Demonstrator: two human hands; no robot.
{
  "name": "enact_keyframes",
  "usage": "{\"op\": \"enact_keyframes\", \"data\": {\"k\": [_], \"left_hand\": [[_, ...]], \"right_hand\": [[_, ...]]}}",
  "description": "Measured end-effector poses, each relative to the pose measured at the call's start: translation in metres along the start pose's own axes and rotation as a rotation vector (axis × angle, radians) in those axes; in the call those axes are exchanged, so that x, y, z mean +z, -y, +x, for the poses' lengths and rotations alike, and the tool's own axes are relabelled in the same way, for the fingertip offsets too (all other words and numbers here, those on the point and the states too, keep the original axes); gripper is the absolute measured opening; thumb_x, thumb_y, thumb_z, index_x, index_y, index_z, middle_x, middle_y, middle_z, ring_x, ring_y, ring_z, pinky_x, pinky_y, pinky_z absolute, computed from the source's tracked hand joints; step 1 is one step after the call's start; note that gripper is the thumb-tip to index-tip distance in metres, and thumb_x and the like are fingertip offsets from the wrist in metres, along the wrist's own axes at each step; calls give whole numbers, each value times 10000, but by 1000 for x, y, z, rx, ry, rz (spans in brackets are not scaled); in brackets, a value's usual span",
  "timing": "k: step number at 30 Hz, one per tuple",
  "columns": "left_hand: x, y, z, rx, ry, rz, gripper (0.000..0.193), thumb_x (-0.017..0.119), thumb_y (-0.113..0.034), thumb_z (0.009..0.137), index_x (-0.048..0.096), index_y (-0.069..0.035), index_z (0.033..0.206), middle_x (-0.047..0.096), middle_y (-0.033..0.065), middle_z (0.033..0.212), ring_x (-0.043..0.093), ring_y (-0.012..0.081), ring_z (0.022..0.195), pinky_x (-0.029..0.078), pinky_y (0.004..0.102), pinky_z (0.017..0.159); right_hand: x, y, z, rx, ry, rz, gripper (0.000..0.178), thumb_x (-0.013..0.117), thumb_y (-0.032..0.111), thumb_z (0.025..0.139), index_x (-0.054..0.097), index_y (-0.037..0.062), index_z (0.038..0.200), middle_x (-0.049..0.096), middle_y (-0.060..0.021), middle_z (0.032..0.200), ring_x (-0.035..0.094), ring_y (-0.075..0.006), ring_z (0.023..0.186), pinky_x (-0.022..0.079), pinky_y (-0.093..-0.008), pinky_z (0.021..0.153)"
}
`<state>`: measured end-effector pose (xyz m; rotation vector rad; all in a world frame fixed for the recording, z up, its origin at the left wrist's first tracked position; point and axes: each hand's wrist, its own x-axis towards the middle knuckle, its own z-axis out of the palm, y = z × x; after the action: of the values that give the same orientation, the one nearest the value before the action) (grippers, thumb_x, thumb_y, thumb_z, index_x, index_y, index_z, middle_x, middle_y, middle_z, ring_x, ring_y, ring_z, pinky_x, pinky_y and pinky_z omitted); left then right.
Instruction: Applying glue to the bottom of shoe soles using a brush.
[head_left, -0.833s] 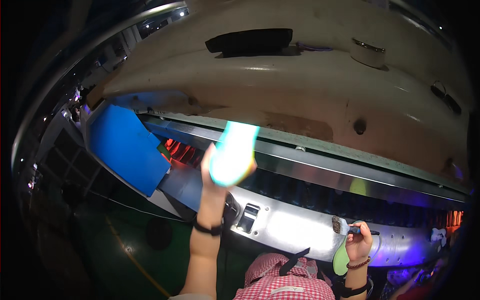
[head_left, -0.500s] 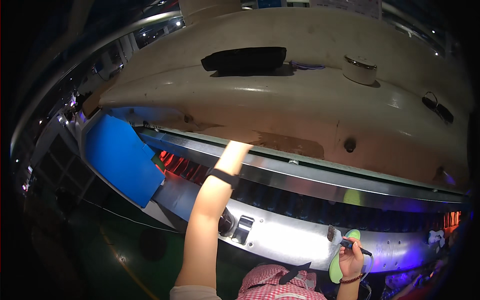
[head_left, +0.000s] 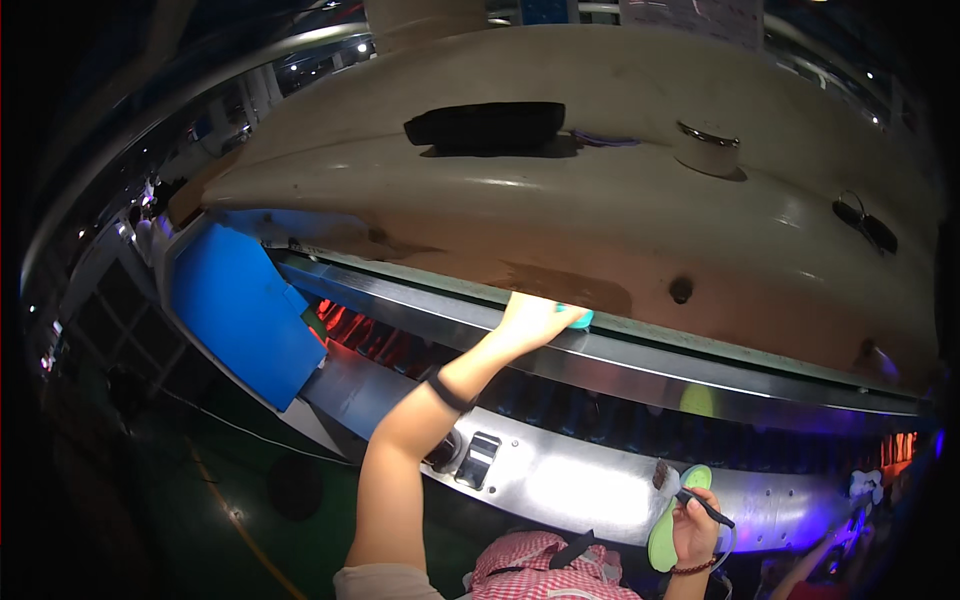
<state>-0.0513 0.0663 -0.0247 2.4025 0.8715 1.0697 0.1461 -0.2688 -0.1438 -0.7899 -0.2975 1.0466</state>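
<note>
My left hand [head_left: 535, 322] reaches far forward over the metal rail, under the lower edge of the pale machine hood. Its fingers are closed on a teal piece [head_left: 576, 318], mostly hidden, whose kind I cannot make out. Low on the right, my right hand [head_left: 697, 532] grips a brush [head_left: 700, 503] with a black handle and a thin tube or cord behind it. The brush's dark bristles point up and left, above the steel ledge. A light green shoe sole [head_left: 664, 535] lies beside that hand, across the ledge's near edge; whether the fingers touch it is unclear.
A steel ledge [head_left: 580, 485] with a black switch [head_left: 480, 458] runs across the front. Behind it is a dark roller-like row, glowing red at both ends. A blue panel [head_left: 235, 315] stands left. On the hood [head_left: 620, 220] rest a black case [head_left: 487, 125] and a white round container [head_left: 708, 155].
My left hand has come out from under the hood and swung right, now showing the teal piece in its fingers. My right hand has shifted slightly down and left, still holding the brush.
</note>
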Motion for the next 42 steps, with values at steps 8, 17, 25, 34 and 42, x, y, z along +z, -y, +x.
{"op": "enact_keyframes", "data": {"k": [8,17,25,34,42], "left_hand": [[2,7,-134,-670,-138,-1639,474,492,41,712,384,37,1174,514,142,1052,538,232,951,442,350,844],[42,-30,-240,-783,294,-1956,670,538,-235,716,289,70,1258,437,228,1204,459,378,1101,328,520,968],[106,-75,-232,-659,282,-2321,886,196,-757,732,275,-116,1338,385,136,1302,361,373,1189,222,596,980],[113,-85,-214,-927,-258,-1815,630,204,-575,842,408,-113,1216,494,101,1139,476,250,1060,339,389,968],[81,-90,-208,-766,-136,-2007,740,151,-657,805,420,-105,1218,537,123,1093,530,317,963,405,501,871]], "right_hand": [[24,-5,41,-30,127,-134,216,574,-20,736,590,-12,952,611,-145,959,574,-218,913,443,-322,826],[49,-4,38,95,295,-93,192,554,-51,746,583,-30,935,609,-176,961,586,-239,918,435,-348,875],[73,-27,54,112,369,-506,169,648,21,743,633,-11,909,641,-76,868,591,-104,783,470,-217,704],[107,-37,46,-605,760,-1129,196,644,103,685,634,47,873,628,-133,834,606,-274,793,480,-333,707],[107,25,35,17,943,-1030,153,667,85,715,659,28,858,650,-95,825,628,-165,768,491,-277,695]]}}
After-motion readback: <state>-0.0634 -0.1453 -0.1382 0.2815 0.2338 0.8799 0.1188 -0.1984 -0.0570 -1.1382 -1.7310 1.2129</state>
